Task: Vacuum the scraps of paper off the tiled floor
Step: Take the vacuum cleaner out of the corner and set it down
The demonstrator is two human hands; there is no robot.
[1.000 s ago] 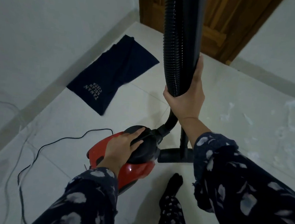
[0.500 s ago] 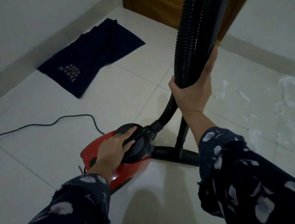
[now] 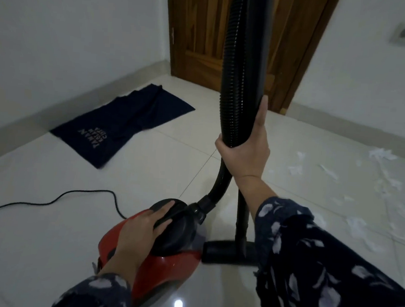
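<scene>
Left hand (image 3: 142,231): rests flat, fingers straight, on the red vacuum (image 3: 163,266).
Right hand (image 3: 245,154): grips the hose (image 3: 233,83) above the vacuum.
Paper scraps (image 3: 376,181): on the floor (image 3: 44,237), right of the vacuum, well apart from both hands.

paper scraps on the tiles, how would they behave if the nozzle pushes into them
The paper scraps look thin, torn and crumpled, so probably very light and floppy. On the glossy tiled floor they would likely slide or scatter ahead of the floor nozzle rather than stay put. They lie loose, not stuck down as far as can be seen, so suction should probably lift them easily.
</scene>
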